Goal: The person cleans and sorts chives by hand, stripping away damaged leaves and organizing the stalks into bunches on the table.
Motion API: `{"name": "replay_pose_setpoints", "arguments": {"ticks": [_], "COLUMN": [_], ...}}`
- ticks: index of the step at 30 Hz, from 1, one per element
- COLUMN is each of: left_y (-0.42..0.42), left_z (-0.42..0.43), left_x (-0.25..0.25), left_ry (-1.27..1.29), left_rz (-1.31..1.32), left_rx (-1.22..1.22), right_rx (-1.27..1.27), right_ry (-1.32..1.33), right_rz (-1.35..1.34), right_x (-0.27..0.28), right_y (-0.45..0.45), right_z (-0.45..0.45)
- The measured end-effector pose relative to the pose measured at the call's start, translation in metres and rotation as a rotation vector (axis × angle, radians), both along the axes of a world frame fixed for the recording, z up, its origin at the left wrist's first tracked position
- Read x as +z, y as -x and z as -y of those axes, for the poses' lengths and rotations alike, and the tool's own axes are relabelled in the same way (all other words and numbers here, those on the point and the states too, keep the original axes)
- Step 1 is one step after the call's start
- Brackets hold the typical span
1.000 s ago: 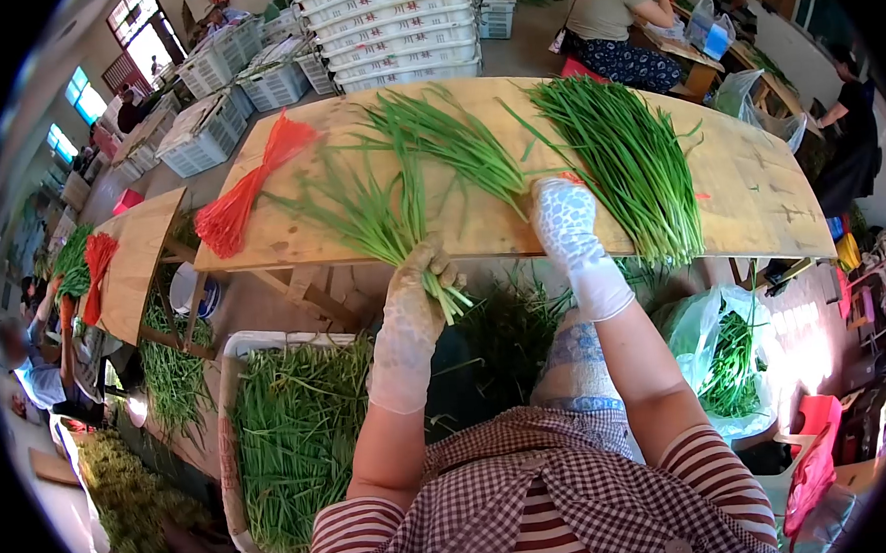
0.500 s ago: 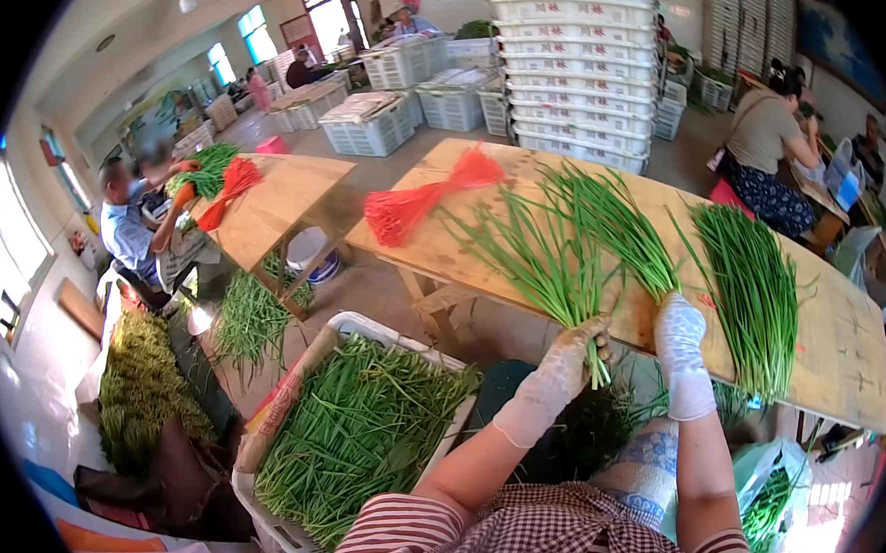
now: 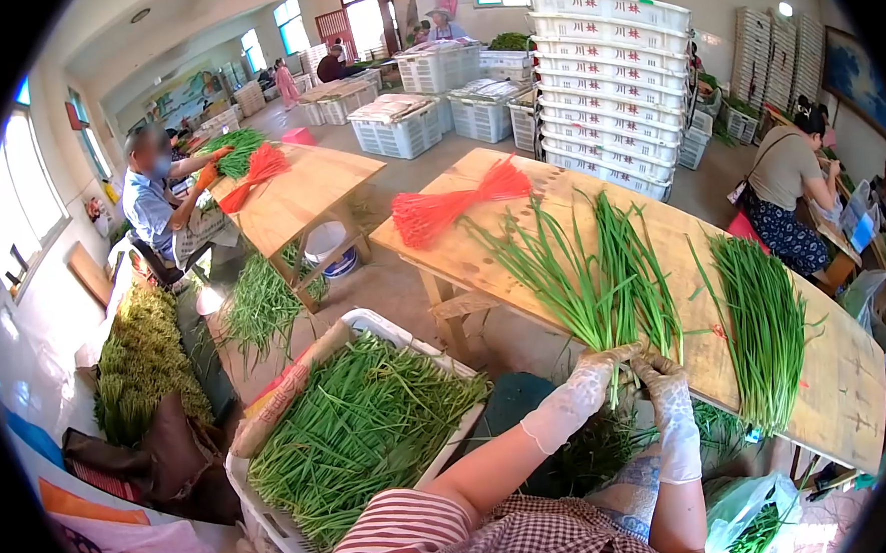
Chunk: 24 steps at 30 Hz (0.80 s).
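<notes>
Green stalks [image 3: 573,280] fan out over the near edge of the wooden table [image 3: 459,198], their cut ends toward me. My gloved left hand [image 3: 610,360] is wrapped round the base of this bunch. Beside it, touching or almost touching, my gloved right hand [image 3: 660,370] is closed at the lower ends of more stalks [image 3: 645,276]; what its fingers grip is hidden. Farther right lies a thicker bunch [image 3: 761,330]. Red ties [image 3: 459,204] lie at the table's left end.
A white crate of loose greens [image 3: 370,420] stands at lower left, a plastic bag of greens [image 3: 751,521] at lower right. Stacked white crates [image 3: 608,88] rise behind the table. One co-worker [image 3: 153,197] sits at another table [image 3: 298,189]; another person [image 3: 794,178] sits at right.
The view has swung left. My left hand and its bunch have moved right, up to my right hand. The two bunches, apart before, now lie side by side.
</notes>
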State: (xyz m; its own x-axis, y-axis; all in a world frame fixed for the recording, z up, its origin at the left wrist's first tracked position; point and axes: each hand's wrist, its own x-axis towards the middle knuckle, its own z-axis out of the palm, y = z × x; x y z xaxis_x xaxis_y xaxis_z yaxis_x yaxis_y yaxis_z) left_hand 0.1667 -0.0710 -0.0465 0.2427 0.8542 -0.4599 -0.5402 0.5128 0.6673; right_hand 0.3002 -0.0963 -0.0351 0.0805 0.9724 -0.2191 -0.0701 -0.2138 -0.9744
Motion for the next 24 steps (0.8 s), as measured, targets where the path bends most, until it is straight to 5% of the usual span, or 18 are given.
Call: {"name": "replay_pose_setpoints", "arguments": {"ticks": [9, 15, 19, 20, 22, 24], "left_y": [-0.007, -0.013, 0.007, 0.020, 0.037, 0.058], "left_z": [0.000, -0.027, -0.032, -0.025, -0.027, -0.017], "left_x": [-0.004, -0.041, -0.001, 0.027, 0.046, 0.085], "left_ry": [-0.082, -0.185, -0.171, -0.114, -0.330, -0.387], "left_rz": [-0.169, 0.159, -0.108, 0.025, 0.335, 0.326], "left_rx": [0.166, 0.116, 0.188, 0.165, 0.040, -0.050], "right_rx": [0.070, -0.032, 0.187, 0.282, 0.528, 0.749], "right_ry": [-0.189, -0.086, -0.169, -0.265, -0.108, -0.467], "right_rz": [0.582, 0.251, -0.016, -0.055, 0.068, 0.559], "right_x": [0.006, 0.018, 0.048, 0.060, 0.087, 0.039], "right_y": [0.005, 0.002, -0.011, -0.018, -0.032, -0.054], "right_z": [-0.005, 0.003, 0.049, 0.065, 0.089, 0.086]}}
